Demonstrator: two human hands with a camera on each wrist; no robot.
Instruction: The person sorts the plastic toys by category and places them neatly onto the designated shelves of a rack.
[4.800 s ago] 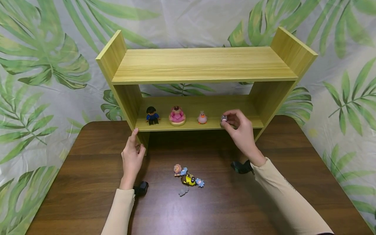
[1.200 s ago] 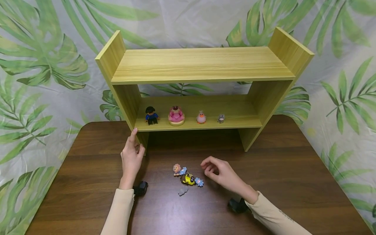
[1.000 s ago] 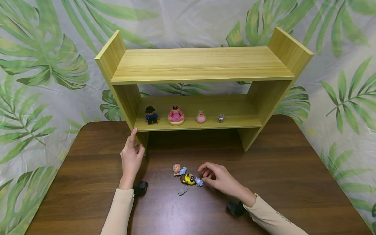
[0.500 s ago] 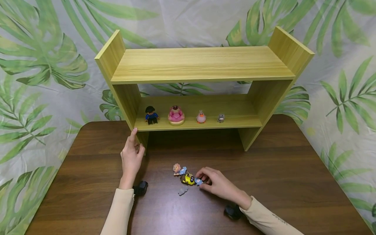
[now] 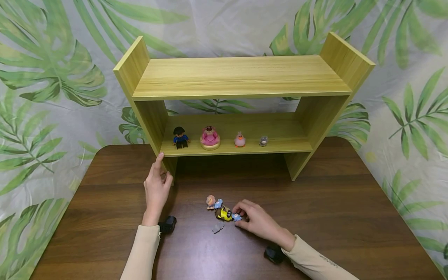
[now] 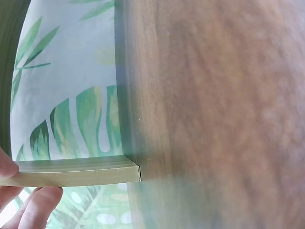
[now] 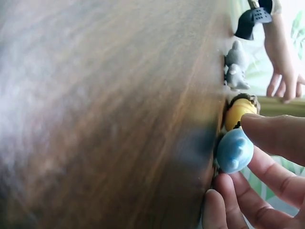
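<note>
Blue figurine (image 7: 235, 151) face-up, long axis unclear.

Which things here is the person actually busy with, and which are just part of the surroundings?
In the job, it seems:
blue toy, pinched by the right hand
wooden shelf, held by the left hand
probably the four toys standing on it
probably the yellow-and-black toy and grey toy on the table

Just around, apparently:
leafy backdrop
black wrist devices

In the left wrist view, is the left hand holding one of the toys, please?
No, the left hand pinches the edge of the shelf, and nothing else shows in its grip.
</note>
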